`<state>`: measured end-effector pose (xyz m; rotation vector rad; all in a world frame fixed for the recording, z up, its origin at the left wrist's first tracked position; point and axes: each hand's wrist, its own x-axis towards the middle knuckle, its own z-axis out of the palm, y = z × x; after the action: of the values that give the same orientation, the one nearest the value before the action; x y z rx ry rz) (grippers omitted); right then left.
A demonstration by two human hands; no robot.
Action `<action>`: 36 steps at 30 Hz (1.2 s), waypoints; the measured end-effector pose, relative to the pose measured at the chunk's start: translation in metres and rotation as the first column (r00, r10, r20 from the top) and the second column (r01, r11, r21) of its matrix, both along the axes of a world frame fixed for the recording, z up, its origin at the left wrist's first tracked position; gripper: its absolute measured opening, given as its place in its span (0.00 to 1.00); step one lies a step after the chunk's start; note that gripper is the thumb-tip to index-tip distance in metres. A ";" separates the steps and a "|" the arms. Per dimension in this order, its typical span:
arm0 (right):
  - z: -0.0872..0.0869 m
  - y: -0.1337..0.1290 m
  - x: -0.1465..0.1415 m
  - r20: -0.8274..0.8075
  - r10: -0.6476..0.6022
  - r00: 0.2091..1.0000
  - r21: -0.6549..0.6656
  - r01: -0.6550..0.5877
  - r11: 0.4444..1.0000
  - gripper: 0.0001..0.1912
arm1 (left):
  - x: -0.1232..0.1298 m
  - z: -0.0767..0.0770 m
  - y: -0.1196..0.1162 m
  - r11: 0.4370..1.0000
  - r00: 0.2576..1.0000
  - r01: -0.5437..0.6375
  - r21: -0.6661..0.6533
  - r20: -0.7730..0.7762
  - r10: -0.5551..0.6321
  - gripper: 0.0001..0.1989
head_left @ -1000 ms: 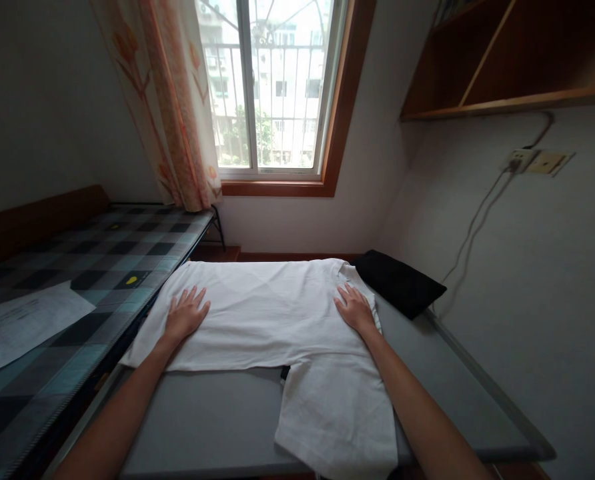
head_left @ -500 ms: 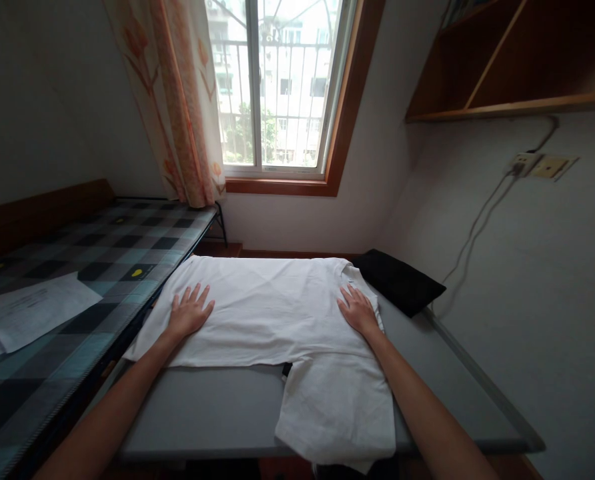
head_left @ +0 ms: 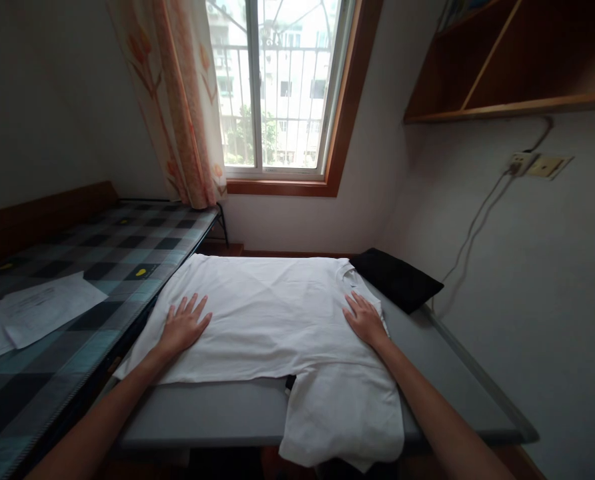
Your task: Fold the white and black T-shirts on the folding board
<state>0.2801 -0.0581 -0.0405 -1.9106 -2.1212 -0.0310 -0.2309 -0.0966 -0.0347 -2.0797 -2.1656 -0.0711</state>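
A white T-shirt (head_left: 272, 313) lies spread sideways over a grey table (head_left: 217, 410), its collar at the right and one sleeve hanging over the near edge. My left hand (head_left: 183, 325) rests flat on the shirt's left part, fingers spread. On the right, my right hand (head_left: 365, 318) lies flat just below the collar, fingers somewhat apart. Neither hand grips the cloth. A small dark thing (head_left: 290, 384), too hidden to name, peeks out beside the sleeve.
A black flat item (head_left: 397, 279) lies at the table's back right. Left of the table is a bed with a checkered mattress (head_left: 87, 250) and white papers (head_left: 52, 310). A window, curtain (head_left: 182, 100), wall shelf (head_left: 477, 110) and socket with cable (head_left: 522, 165) surround the table.
Both hands and the shirt's near edge have slid slightly toward me. My right hand is also a little further right, and the sleeve has shifted slightly right.
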 end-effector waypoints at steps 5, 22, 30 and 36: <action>-0.003 0.002 0.007 -0.042 0.053 0.998 0.041 -0.052 0.998 0.26 | -0.018 0.002 0.001 0.998 0.997 0.068 0.001 0.038 -0.068 0.30; -0.008 0.009 0.004 -0.018 0.031 0.999 0.074 -0.030 0.997 0.25 | -0.027 -0.002 0.009 0.992 0.995 0.095 0.080 0.011 -0.096 0.28; -0.005 0.033 -0.003 -0.008 -0.003 1.000 0.030 0.003 1.000 0.25 | -0.027 0.000 0.031 0.994 0.996 0.078 0.071 0.028 -0.080 0.27; -0.002 0.057 -0.005 0.005 -0.009 1.000 0.004 0.009 1.000 0.25 | -0.023 0.003 0.048 0.997 0.999 0.038 0.064 0.008 -0.039 0.28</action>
<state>0.2749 -0.0014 -0.0428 -1.9202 -2.1141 -0.0418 -0.2538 -0.0487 -0.0315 -2.0904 -2.1005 -0.1521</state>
